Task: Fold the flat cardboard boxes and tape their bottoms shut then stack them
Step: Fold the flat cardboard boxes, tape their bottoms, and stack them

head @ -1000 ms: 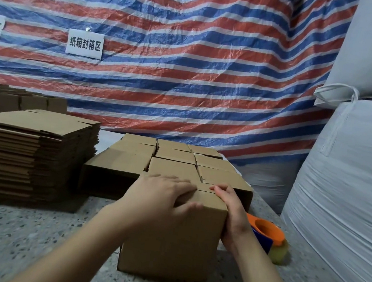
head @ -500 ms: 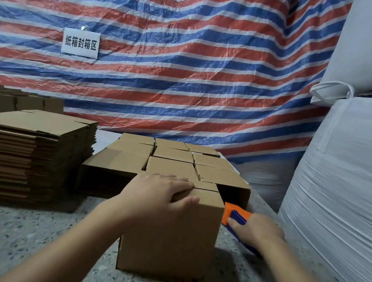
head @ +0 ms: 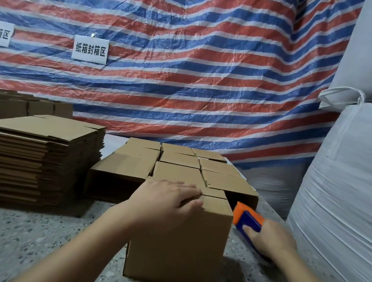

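The folded box (head: 179, 241) stands upright on the speckled table (head: 16, 237), near the person and just in front of the group of finished boxes (head: 177, 163), as it did a second ago. The left hand (head: 168, 199) still lies across its closed top flaps, fingers nearly straight and spread over the seam, thumb hooked over the near top edge, pressing the flaps down. The right hand (head: 271, 240) has changed most: a second ago it rested against the right top corner of the box, then it dropped away to the right, and now it is clamped on the orange and blue tape dispenser (head: 247, 217), fingers wrapped under the handle and thumb on the blue part. The dispenser's orange end sits just beside the box's right upper edge; whether it touches the cardboard cannot be told. To the left, well apart from the box, stands the tall pile of flat cardboard (head: 35, 157), unmoved, with more cardboard (head: 20, 106) behind it. A red, white and blue striped tarp (head: 190, 59) hangs behind, carrying two white signs (head: 90, 49). Large white sacks (head: 350, 184) fill the right side.
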`<state>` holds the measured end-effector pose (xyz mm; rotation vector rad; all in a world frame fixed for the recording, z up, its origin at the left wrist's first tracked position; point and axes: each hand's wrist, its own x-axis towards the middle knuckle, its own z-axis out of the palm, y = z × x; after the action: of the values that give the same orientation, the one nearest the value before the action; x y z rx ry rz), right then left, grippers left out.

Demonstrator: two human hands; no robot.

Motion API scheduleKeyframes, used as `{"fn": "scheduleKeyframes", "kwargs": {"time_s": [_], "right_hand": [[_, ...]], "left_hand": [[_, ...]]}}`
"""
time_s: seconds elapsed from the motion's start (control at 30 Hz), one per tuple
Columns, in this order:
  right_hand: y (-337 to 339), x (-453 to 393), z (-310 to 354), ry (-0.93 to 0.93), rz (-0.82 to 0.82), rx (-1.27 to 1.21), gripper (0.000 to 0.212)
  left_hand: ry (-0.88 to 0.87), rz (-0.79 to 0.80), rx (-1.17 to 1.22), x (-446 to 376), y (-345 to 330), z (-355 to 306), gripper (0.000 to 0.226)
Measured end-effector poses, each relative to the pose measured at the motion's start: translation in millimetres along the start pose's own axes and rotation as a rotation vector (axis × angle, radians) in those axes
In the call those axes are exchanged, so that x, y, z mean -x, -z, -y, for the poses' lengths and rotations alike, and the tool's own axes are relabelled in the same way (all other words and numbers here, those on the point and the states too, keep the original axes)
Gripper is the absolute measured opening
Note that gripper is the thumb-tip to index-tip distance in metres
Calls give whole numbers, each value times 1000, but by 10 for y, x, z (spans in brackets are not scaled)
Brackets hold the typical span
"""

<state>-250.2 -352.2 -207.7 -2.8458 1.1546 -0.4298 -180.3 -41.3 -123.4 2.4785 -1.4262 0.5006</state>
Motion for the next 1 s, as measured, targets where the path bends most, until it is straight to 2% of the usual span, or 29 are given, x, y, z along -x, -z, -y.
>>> {"fn": "scheduleKeyframes", "kwargs": {"time_s": [0.17,0.27,0.4,0.47,0.57,0.6,0.67,0.7,0.77,0.8,0.87,0.93,1.0], "right_hand": [[719,45,69,21,-7,-564,54],[1314,193,194,136,105,-920,56],[1886,286,397,335,285,-1105,72],[2031,276,510,396,428,-1196,67],[2125,247,689,448,579,-1178,48],[2130,239,754,459,607,-1148,47],[2109,222,879,443,649,-1093,58],[2089,215,929,419,668,-1065,65],[2036,192,997,386,712,-1032,72],[2015,174,1017,379,732,-1032,70],[1997,145,1043,378,768,-1028,64],[2002,127,1069,396,797,-1000,62],[2025,112,1104,404,818,-962,63]], "left_hand": [[23,42,25,-5,27,3,55],[38,71,26,0,65,-9,57],[88,98,103,15,107,-35,53],[138,113,204,14,129,-45,50],[267,128,442,18,210,-32,35],[297,126,533,17,240,-11,31],[317,108,709,27,277,43,26],[314,98,790,40,285,61,27],[277,98,925,67,281,78,58],[246,103,954,73,263,79,76],[211,87,916,62,219,84,87],[206,60,821,37,198,91,81],[210,22,726,6,191,85,66]]}}
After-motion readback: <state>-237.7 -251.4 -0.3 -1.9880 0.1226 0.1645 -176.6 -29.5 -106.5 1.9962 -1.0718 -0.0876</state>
